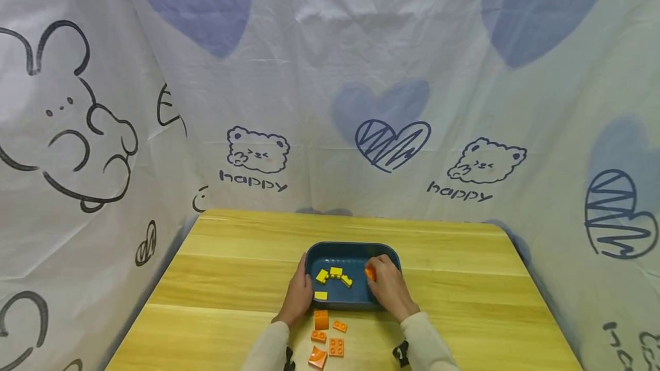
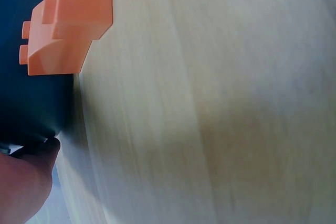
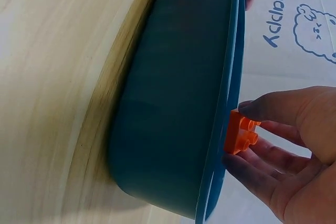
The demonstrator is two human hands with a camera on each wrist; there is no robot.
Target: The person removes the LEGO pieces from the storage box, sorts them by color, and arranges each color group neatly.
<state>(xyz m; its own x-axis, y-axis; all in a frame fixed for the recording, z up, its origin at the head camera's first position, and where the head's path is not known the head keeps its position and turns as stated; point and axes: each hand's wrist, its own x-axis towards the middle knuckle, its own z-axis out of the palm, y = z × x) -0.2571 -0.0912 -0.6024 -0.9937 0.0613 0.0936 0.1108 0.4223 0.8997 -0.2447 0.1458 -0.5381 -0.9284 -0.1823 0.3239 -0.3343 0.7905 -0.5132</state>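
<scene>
The item in hand is an orange brick (image 3: 234,135), located within the right end of the blue tray (image 1: 350,306); its clearance from the tray floor cannot be determined. The right grip (image 1: 387,286) is closed on it, thumb and fingers pinching its sides, studs toward the palm. The left grip (image 1: 298,295) lies against the tray's left end; whether its fingers curl around the wall cannot be told. Four yellow bricks (image 1: 336,272) lie in the tray, left of the held piece. Five loose orange bricks (image 1: 336,347) lie on the desk (image 1: 464,279), on the near side of the tray. Assessment: placement of an orange piece appears to be in hand. The next move calls for lowering it to the floor and releasing, tray steadied, before fetching another.
</scene>
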